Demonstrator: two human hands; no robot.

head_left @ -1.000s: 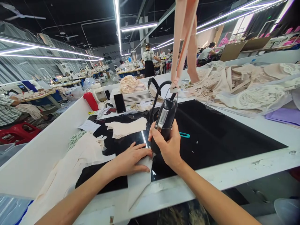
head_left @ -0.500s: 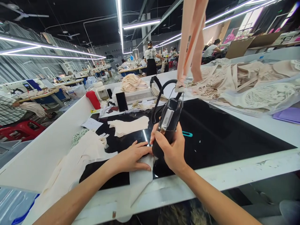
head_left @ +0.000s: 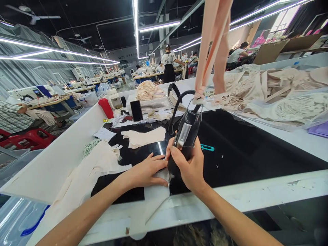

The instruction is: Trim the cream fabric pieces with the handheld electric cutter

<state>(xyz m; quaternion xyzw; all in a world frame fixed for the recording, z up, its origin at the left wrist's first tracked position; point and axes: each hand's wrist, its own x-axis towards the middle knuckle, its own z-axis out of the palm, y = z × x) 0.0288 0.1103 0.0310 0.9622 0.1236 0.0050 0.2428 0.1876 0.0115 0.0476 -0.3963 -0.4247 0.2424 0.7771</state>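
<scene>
My right hand [head_left: 188, 165] is wrapped round a black corded electric hand tool [head_left: 188, 128] with a bright metal lever. The tool stands nearly upright, slightly tilted, and its working end is hidden low behind my fingers. My left hand [head_left: 148, 172] lies flat, fingers stretched out, pressing a pale cream fabric piece [head_left: 156, 196] onto the black mat [head_left: 238, 150]. Its fingertips come close to the tool's lower end. The fabric hangs a little over the table's front edge. Above the tool, pink fabric straps [head_left: 211, 44] are tied to a wire loop.
A stack of cut cream fabric [head_left: 145, 137] lies farther back, beside a phone [head_left: 136, 110] and red bottle [head_left: 106, 108]. More cream fabric [head_left: 84, 174] fills the left. A teal snap-off knife [head_left: 207, 148] lies right of the tool; beige garments [head_left: 276, 85] are piled behind it.
The whole view has shifted slightly to the right. Both hands, the tool and the fabric stay in nearly the same places relative to each other.
</scene>
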